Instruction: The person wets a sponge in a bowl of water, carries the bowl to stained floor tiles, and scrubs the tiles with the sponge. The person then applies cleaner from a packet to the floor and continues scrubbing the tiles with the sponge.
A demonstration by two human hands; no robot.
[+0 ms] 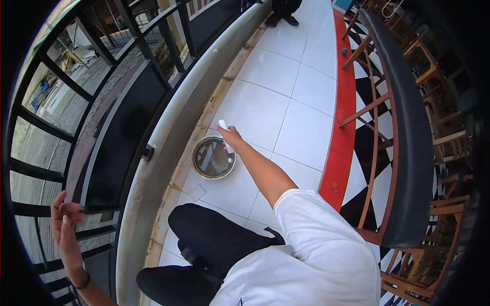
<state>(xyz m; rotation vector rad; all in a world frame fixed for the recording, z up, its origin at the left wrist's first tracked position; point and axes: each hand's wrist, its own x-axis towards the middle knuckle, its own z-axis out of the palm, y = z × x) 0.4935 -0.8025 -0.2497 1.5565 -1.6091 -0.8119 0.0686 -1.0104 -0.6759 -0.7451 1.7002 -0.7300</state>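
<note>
My right hand point(231, 138) is closed round a white cylindrical object point(223, 125), held over the right rim of a round metal basin point(195, 164). Dark, reflective liquid seems to fill the basin, which rests on the white floor tiles. A small clear, flat piece point(196, 192) lies on the floor just below the basin. At the far left my left hand point(66, 219) is raised near the black metal railing point(43, 168), fingers bent and apart, with nothing seen in it.
A low pale ledge point(148, 178) runs along the left below the railing. To the right are a red floor strip point(339, 168), a black-topped barrier point(408, 127) and wooden chairs point(449, 140). Another person's shoes point(291, 20) show at the top.
</note>
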